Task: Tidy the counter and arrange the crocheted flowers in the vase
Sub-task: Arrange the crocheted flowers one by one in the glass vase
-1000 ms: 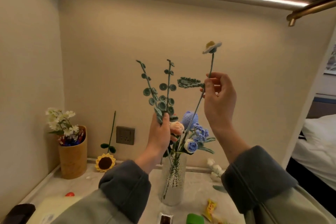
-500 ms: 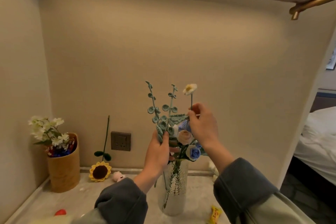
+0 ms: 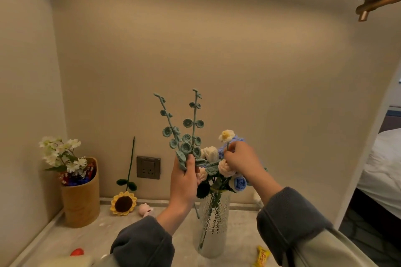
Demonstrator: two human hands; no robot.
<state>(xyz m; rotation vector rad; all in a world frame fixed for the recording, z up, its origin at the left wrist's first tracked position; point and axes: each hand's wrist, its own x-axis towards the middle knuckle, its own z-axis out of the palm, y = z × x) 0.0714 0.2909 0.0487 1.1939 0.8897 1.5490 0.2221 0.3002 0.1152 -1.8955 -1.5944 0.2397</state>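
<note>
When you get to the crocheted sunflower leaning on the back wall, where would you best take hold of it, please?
Probably pinch the sunflower by its stem, just above the two leaves, coming from the front. The stem stands nearly upright and bare against the wall there, while the head rests face-out on the counter.

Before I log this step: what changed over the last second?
The right hand, pinching the white daisy by its stem, lowered it from high above into the bunch in the glass vase. The left hand kept gripping the green sprigs. Sunflower and wooden pot stayed put.
</note>
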